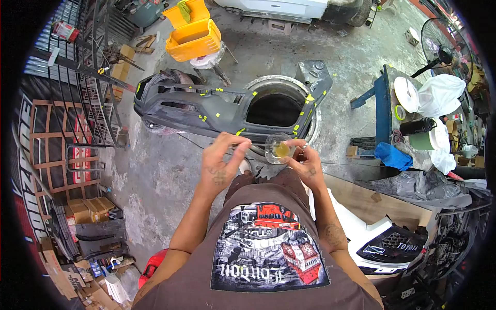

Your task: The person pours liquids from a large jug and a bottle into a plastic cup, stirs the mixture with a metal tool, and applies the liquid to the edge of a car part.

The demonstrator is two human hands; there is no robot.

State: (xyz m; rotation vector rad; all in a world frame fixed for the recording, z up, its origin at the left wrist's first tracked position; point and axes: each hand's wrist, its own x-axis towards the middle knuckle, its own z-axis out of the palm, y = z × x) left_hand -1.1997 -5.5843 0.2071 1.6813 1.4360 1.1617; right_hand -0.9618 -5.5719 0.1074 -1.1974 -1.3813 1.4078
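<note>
My right hand (308, 164) grips a clear plastic cup (270, 153) by its side, with a little yellowish liquid (281, 150) at the bottom. Left of the cup is my left hand (221, 163), thumb and forefinger drawn together in a pinch; whatever may be between them is too small to make out. Just beyond both hands lies a long dark grey moulded car panel (217, 110), marked with several small yellow tape pieces (217, 115). Its right part, with a large opening, rests on a round tyre-like support (316, 134).
An open yellow tool box (194, 40) sits on a stool (209, 61) behind the panel. To the right are a blue bench (381, 95), a fan (442, 51) and a white car part (369, 232). Metal racks (88, 93) and cardboard boxes (90, 211) line the left.
</note>
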